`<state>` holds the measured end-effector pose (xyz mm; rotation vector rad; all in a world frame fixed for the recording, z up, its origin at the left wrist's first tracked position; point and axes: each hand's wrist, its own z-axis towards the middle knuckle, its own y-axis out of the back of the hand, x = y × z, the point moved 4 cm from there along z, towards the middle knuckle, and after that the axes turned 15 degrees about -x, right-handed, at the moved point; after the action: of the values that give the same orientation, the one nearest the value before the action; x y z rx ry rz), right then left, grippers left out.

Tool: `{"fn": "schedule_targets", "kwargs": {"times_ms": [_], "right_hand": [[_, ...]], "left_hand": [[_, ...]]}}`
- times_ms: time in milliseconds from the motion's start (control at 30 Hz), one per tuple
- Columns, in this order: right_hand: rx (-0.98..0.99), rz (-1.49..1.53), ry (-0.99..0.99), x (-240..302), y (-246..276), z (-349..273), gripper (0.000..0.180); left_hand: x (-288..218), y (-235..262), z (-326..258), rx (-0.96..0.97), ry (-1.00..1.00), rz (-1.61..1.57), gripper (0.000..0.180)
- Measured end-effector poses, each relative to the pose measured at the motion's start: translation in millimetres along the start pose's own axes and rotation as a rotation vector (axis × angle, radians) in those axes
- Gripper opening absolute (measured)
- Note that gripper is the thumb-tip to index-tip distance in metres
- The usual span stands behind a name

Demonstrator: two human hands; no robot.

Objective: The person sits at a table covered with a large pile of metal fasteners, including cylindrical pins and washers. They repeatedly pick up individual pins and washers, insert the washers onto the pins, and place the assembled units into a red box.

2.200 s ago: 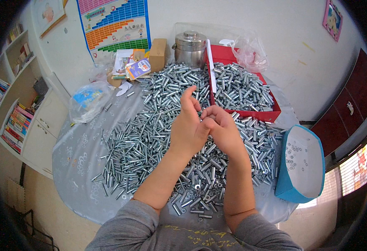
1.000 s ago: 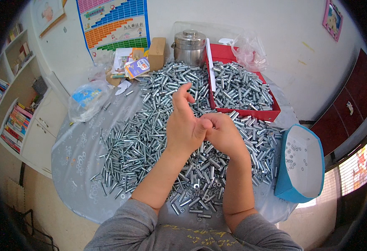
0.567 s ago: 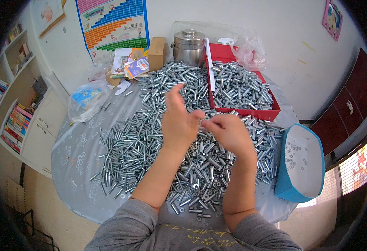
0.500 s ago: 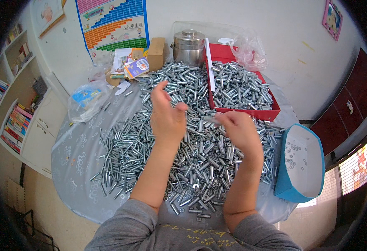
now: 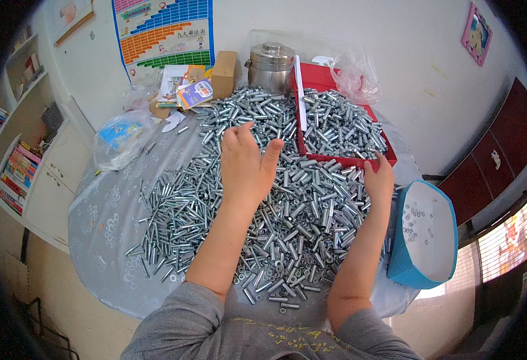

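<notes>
A wide heap of silvery metal sleeves and bolts covers the middle of the table, with small nuts and washers among the pieces near me. Above its far part is my left hand, thumb spread away from half-bent fingers; no piece shows between them. My right hand is at the near right corner of the red box, fingertips by its rim, thumb and forefinger slightly apart with nothing visible between them. More metal sleeve-and-bolt pieces fill this box.
To the right stands a blue bin with small rings inside. Behind the heap are a steel pot, a cardboard box and booklets. A plastic bag lies at the left; another bag hangs over the red box.
My right hand has moved right, from over the heap with a small metal piece in its pinch to the red box's corner. My left hand has shifted slightly right, its thumb now raised.
</notes>
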<state>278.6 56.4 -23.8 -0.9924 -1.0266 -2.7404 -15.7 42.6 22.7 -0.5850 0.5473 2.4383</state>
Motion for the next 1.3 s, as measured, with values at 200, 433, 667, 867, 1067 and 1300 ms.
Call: {"fn": "schedule_targets", "kwargs": {"times_ms": [200,433,667,867,1067,1300], "right_hand": [[0.105,-0.18,0.084,-16,-77,29,0.034],[-0.196,-0.106,0.214,4,-40,37,0.034],[0.342,1.017,-0.169,117,35,-59,0.013],[0.455,1.168,0.003,152,25,-86,0.016],[0.452,0.911,0.058,145,23,-79,0.02],[0.414,0.643,0.27,140,28,-72,0.027]], "left_hand": [[-3,4,1,0.034,-0.003,-0.088,0.063],[-11,9,4,0.071,0.049,-0.199,0.063],[-35,10,-6,0.063,0.045,-0.615,0.081],[-45,10,-11,0.181,-0.03,-0.45,0.073],[-38,0,-16,0.221,-0.068,-0.326,0.081],[-37,2,-13,0.24,-0.068,-0.298,0.081]]}}
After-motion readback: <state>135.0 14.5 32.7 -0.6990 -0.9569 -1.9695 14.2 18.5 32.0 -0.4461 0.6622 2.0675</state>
